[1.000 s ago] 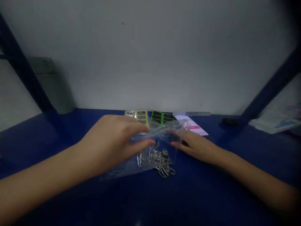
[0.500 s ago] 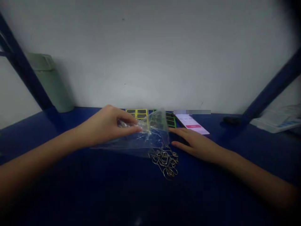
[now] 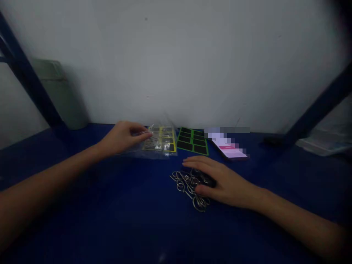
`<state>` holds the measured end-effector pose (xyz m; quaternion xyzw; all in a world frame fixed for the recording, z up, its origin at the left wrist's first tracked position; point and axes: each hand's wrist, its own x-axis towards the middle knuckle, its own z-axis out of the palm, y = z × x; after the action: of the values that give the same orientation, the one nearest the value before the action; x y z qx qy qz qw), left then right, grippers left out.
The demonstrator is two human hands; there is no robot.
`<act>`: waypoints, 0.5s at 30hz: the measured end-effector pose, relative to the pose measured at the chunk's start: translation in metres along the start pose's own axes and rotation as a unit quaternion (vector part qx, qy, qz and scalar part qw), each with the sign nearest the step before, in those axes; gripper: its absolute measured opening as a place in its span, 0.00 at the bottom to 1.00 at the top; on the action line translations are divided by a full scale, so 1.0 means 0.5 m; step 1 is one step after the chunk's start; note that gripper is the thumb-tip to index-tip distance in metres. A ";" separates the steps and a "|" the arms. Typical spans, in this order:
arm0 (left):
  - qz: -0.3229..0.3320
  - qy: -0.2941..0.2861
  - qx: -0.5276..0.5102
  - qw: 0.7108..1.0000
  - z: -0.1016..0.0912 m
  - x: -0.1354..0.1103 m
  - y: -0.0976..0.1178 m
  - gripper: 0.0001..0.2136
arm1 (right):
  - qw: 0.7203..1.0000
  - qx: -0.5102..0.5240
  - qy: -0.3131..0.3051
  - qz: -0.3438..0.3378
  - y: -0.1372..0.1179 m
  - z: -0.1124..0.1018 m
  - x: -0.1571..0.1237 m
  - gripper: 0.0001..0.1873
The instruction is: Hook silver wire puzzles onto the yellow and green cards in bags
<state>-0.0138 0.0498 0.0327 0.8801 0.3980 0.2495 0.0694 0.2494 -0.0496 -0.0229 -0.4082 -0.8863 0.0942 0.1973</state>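
My left hand [image 3: 127, 136] pinches a clear plastic bag [image 3: 132, 149] between thumb and fingers. The bag lies over a yellow-edged sheet of dark rectangles [image 3: 169, 147], which shows through it. My right hand [image 3: 220, 179] arches over the right side of a tangled heap of bent, shiny metal wire pieces with loops [image 3: 180, 186]. Its thumb and fingers are apart, the thumb tip at the wire pieces. Some of the heap is hidden beneath this hand. Just behind lies a green-edged sheet of dark rectangles [image 3: 193, 141].
A phone [image 3: 232, 150] with a lit screen lies at the back right. A pale green bottle [image 3: 66, 99] stands at the back left, behind a blue post [image 3: 33, 77]. White items in clear plastic [image 3: 316, 143] lie far right on the blue table [image 3: 123, 216].
My left hand has moved the bag left and back, over the yellow-edged sheet, uncovering the green-edged one. My right hand has come down and toward me, onto the metal wire pieces.
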 end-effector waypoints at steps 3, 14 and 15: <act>-0.003 0.025 0.012 1.000 0.017 0.000 -0.013 0.19 | 0.997 0.017 -0.077 -0.024 -0.021 0.003 0.008 0.34; 0.051 -0.028 0.130 0.990 0.079 -0.026 0.003 0.22 | 0.991 0.050 -0.098 -0.082 -0.055 0.004 0.012 0.34; 0.067 -0.035 0.131 0.988 0.084 -0.027 0.003 0.22 | 0.991 0.051 -0.092 -0.087 -0.055 0.004 0.012 0.32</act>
<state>0.0006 0.0422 -0.0085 0.9144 0.3648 0.1681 -0.0495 0.2261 -0.0629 -0.0143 -0.3085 -0.9270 0.1588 0.1424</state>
